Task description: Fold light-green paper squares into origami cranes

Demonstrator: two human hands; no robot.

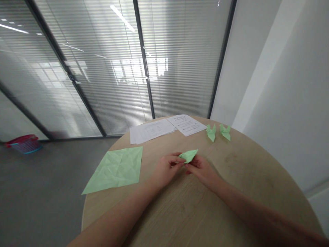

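Left hand: the left hand is pinching the small folded green paper shape.
Right hand: the right hand is pinching it too.
Table: the round wooden table is sitting under both hands.

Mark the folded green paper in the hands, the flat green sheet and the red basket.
folded green paper [189,155], head view, middle of its upper flap.
flat green sheet [115,169], head view, its creased centre.
red basket [25,143], head view, its front wall.
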